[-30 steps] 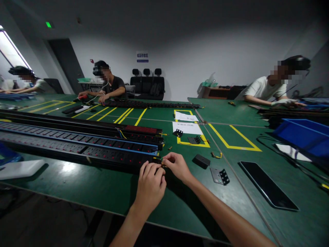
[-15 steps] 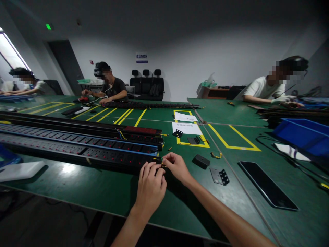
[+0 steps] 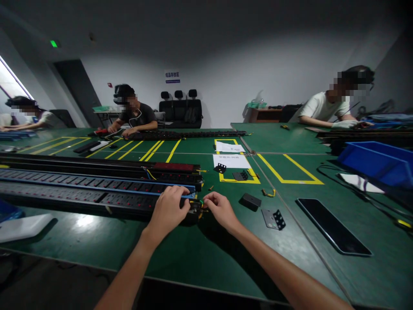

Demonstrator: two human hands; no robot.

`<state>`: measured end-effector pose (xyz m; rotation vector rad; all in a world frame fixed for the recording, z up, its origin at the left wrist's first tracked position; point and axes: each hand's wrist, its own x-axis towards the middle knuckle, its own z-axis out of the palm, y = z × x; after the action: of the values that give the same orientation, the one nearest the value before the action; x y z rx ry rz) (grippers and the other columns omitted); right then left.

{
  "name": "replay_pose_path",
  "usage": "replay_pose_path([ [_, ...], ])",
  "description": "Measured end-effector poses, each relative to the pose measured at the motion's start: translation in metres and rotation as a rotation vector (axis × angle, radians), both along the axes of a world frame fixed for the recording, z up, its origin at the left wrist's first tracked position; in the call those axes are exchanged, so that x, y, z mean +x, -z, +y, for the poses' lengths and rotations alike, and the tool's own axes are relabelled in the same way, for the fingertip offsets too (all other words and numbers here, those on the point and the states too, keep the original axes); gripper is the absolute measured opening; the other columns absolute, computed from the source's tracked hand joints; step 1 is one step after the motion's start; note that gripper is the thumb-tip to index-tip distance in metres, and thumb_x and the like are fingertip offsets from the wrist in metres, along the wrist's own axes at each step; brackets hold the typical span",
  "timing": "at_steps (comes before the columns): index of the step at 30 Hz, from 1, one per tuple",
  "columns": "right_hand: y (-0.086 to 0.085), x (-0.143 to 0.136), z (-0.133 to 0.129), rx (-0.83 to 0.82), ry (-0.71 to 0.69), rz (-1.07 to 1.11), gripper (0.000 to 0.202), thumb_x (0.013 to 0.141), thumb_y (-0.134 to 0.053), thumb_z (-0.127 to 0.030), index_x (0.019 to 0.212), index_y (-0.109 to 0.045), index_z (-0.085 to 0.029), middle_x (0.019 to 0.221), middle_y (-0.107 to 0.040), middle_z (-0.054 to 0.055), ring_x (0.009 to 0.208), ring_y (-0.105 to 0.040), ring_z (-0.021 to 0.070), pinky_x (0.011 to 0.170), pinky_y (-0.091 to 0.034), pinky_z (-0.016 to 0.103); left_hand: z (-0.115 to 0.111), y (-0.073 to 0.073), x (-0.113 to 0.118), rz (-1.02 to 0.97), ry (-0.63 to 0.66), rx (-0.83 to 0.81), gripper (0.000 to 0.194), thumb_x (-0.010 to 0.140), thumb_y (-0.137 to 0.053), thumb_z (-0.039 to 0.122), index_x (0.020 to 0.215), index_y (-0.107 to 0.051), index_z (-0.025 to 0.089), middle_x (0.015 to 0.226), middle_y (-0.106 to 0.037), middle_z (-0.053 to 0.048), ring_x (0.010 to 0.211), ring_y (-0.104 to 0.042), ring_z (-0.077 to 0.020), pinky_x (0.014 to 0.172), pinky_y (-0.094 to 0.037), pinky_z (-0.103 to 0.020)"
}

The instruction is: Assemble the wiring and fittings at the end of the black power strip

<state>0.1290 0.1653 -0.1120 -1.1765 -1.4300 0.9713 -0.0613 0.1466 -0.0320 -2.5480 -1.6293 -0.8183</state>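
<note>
Front power strip (image 3: 129, 201), centre-left: wires exposed at its end, looks unfinished. Our left hand (image 3: 168, 207) curls over it, can't tell if gripping; our right hand (image 3: 222, 210) seems to pinch a yellow-green wire (image 3: 201, 202). Black block (image 3: 250, 201), bracket (image 3: 271, 218) loose, right of centre.

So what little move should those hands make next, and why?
Probably, the right hand should ease the thin wires slightly toward the end of the front black strip, while the left hand steadies it. The right fingertips are right at the wires, which stick out from that end, and the left hand lies over the strip close by. Whether the fingertips grip them is hard to tell.
</note>
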Motion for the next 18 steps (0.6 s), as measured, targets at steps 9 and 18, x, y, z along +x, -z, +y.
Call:
replay_pose_path([
  [9, -0.001, 0.001, 0.0, -0.013, -0.011, 0.03, 0.013, 0.081, -0.054, -0.027, 0.081, -0.064, -0.019, 0.072, -0.069, 0.003, 0.07, -0.067, 0.0191, 0.066, -0.05, 0.029, 0.014, 0.002, 0.01, 0.199, 0.059, -0.082, 0.023, 0.079, -0.056, 0.014, 0.098, -0.065, 0.022, 0.098, -0.065, -0.005, 0.097, -0.058, -0.0217, 0.087, -0.046, -0.032],
  [18, 0.002, 0.0, 0.001, -0.017, -0.032, 0.052, 0.012, 0.079, -0.053, -0.026, 0.08, -0.063, -0.019, 0.071, -0.068, 0.002, 0.068, -0.066, 0.0183, 0.066, -0.051, 0.029, 0.013, -0.002, 0.016, 0.286, 0.031, -0.072, 0.015, 0.08, -0.057, 0.013, 0.09, -0.063, 0.022, 0.092, -0.063, -0.005, 0.09, -0.059, -0.0217, 0.078, -0.046, -0.031],
])
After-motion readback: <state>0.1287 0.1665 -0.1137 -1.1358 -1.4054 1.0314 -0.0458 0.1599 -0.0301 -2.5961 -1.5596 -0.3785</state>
